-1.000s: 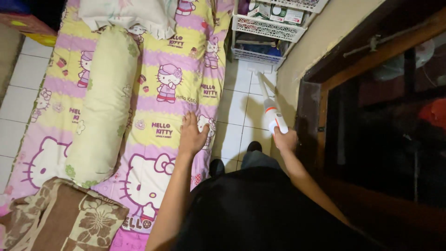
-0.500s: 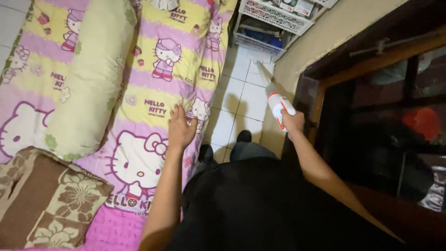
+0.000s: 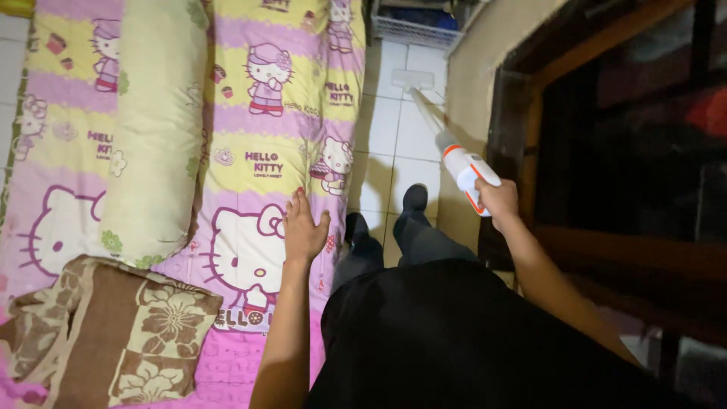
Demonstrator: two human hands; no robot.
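My right hand [image 3: 499, 198] grips the handle of a white stick vacuum with orange trim [image 3: 463, 164]. Its thin tube runs away from me to a flat white floor head [image 3: 411, 79] on the white floor tiles [image 3: 394, 129]. My left hand [image 3: 304, 228] lies flat, fingers spread, on the edge of a mattress covered by a pink and yellow cartoon-cat sheet [image 3: 257, 129]. My dark-trousered legs and feet [image 3: 413, 198] stand on the tiles between mattress and wall.
A long pale green bolster [image 3: 155, 121] lies lengthwise on the mattress. A brown flowered cushion [image 3: 113, 333] sits at its near end. A white plastic basket rack [image 3: 413, 26] stands at the far end of the tiled strip. A dark wooden door frame [image 3: 530, 144] is on the right.
The view has shifted back along the mattress. My left hand has slid toward the near end of the sheet. My right hand has drawn the vacuum back, its head now further from the rack.
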